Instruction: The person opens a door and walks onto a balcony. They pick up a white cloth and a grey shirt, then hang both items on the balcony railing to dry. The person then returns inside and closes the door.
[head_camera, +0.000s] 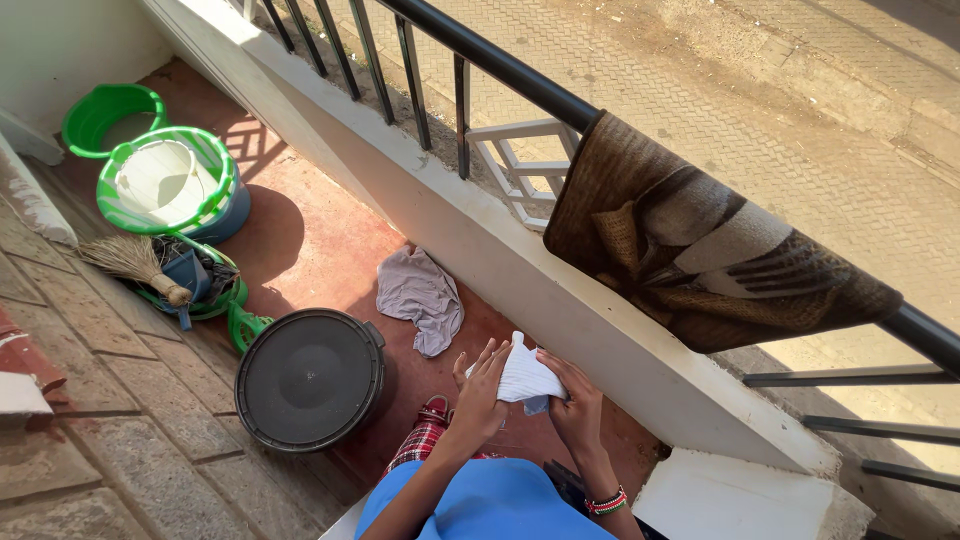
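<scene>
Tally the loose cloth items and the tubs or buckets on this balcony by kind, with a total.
White cloth held by left hand and right hand: 1
Grey cloth on floor: 1
Brown blanket on railing: 1
Green basins: 2
Black lidded bucket: 1
Total: 6

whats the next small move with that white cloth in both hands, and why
Probably lift the white cloth up toward the black railing and spread it there. Both the left hand and the right hand hold it bunched above the red floor, a brown blanket already hangs over the rail, and bare rail shows to its left.
</scene>
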